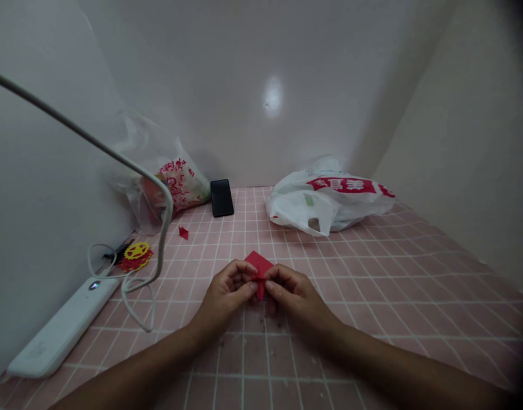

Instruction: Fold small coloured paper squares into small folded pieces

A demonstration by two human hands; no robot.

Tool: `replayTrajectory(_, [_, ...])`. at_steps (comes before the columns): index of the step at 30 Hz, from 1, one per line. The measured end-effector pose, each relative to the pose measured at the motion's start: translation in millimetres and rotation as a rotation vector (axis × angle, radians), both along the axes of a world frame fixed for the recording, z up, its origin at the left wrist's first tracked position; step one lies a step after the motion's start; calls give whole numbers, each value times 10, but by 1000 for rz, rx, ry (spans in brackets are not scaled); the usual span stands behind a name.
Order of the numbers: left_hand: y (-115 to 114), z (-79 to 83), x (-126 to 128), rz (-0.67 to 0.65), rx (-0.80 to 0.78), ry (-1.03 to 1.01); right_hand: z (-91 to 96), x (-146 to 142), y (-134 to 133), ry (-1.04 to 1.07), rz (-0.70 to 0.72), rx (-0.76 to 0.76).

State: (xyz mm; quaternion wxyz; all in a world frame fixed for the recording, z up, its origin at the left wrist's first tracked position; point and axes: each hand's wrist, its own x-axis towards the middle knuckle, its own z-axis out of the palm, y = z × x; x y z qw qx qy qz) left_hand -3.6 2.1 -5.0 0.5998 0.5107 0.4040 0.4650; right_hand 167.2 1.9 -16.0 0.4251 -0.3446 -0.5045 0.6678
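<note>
A small folded piece of red paper [260, 290] is pinched between both hands, held near the middle of the table. My left hand [231, 287] grips its left side with thumb and fingers closed. From the right, my right hand [289, 287] pinches the opposite side the same way. The fingertips cover much of the folds. Just behind the hands shows a flat red paper sheet [256, 259], one corner pointing away; whether it touches the folded piece I cannot tell. Farther left on the tiles lies another small red folded paper [183, 233].
Behind stand a printed plastic bag [187, 182], a black phone [222, 198] and a white plastic bag [330, 199]. At left are yellow and red cutouts [137, 251] and a long white device [65, 327]. A grey cable [165, 228] hangs across the left. Walls enclose the pink tiled table [385, 285].
</note>
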Motion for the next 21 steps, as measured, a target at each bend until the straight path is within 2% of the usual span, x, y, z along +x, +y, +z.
replayTrajectory(8, [-8,46,-7,-3,-2,63,-13,0,8,5,14,-7])
replayTrajectory(17, [-11,55,-16,24,62,116,-20,3,4,11,21,-22])
replayTrajectory(21, [-20,58,-13,26,108,147,-7,1,9,-8,16,15])
